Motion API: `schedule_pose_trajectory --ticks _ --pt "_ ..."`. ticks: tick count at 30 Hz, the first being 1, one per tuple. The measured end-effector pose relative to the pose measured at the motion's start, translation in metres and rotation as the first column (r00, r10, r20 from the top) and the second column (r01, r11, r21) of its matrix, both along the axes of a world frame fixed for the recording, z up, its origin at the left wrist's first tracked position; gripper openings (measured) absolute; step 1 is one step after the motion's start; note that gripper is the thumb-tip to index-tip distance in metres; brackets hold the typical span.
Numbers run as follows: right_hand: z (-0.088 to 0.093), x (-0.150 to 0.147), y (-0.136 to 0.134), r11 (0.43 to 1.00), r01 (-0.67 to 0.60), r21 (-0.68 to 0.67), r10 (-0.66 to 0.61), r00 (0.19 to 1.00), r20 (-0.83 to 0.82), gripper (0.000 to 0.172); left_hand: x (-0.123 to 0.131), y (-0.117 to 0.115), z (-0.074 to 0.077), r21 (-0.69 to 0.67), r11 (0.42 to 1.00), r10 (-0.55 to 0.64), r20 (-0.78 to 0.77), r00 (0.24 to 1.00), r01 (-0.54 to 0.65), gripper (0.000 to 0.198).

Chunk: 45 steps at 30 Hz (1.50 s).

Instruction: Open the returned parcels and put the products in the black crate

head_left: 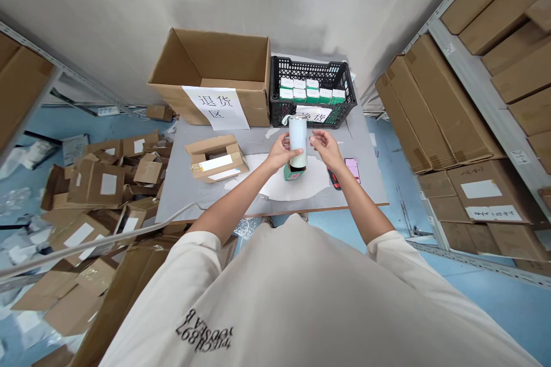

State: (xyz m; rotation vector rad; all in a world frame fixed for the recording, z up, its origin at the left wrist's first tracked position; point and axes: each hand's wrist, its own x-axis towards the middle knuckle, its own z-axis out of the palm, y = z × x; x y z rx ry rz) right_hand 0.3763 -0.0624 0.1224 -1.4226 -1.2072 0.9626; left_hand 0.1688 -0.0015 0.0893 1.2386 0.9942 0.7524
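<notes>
A pale blue-to-green tumbler (298,140) with a metal rim stands upright in front of me. My left hand (282,152) is closed around its left side, thumb across the front. On the other side my right hand (325,148) has its fingers bent and apart beside the tumbler; I see nothing in it. Below the tumbler's base is a small green box (294,172) with its top open. Whether the base is partly inside that box I cannot tell.
A large open carton (215,106) with a paper sign and a black crate (312,112) of small green-white boxes stand behind. An opened small carton (217,163) lies left; a phone (352,170) and a red-black tool (334,179) lie right. Shelving (469,80) flanks the table.
</notes>
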Motion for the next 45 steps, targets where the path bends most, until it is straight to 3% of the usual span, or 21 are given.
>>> schedule_pose_trajectory --ticks 4,8,13,17,20,23,26,30,40,45 --pt "0.024 -0.011 -0.005 0.997 -0.006 0.078 0.0 0.997 0.076 0.079 0.001 -0.009 0.0 0.283 0.959 0.079 -0.172 0.982 -0.027 0.085" --pt "0.044 -0.028 -0.013 0.993 -0.017 0.113 -0.005 0.982 0.188 0.074 0.005 -0.02 0.01 0.425 0.904 0.155 -0.223 0.962 -0.047 0.072" --pt "0.044 -0.03 -0.014 0.988 0.047 0.146 -0.078 0.973 0.217 0.074 0.008 -0.024 0.021 0.494 0.869 0.14 -0.285 0.948 0.02 0.07" --pt "0.038 -0.014 -0.011 0.976 0.149 0.162 -0.181 0.962 0.204 0.066 0.002 -0.019 0.022 0.531 0.836 0.042 -0.31 0.95 0.137 0.08" --pt "0.035 0.003 -0.01 0.96 0.215 0.179 -0.251 0.946 0.207 0.061 -0.01 -0.015 0.013 0.515 0.833 -0.011 -0.353 0.936 0.204 0.082" --pt "0.031 0.014 -0.01 0.953 0.235 0.191 -0.273 0.939 0.211 0.057 -0.023 -0.015 -0.001 0.45 0.843 -0.03 -0.507 0.861 0.295 0.055" --pt "0.027 0.014 -0.011 0.959 0.234 0.163 -0.266 0.939 0.218 0.054 -0.029 -0.018 -0.014 0.316 0.902 -0.02 -0.65 0.76 0.295 0.041" --pt "0.018 0.003 -0.014 0.973 0.209 0.098 -0.227 0.944 0.238 0.049 -0.03 -0.019 -0.026 0.103 0.957 -0.114 -0.723 0.681 0.269 0.039" --pt "-0.02 -0.007 -0.02 0.999 0.039 -0.034 -0.019 0.891 0.454 0.051 -0.017 -0.018 -0.041 0.008 0.986 -0.115 -0.677 0.727 0.164 0.047" --pt "-0.044 -0.022 -0.023 0.987 -0.052 -0.153 0.129 0.823 0.553 0.053 -0.008 -0.02 -0.039 0.035 0.992 -0.071 -0.654 0.753 0.123 0.036"
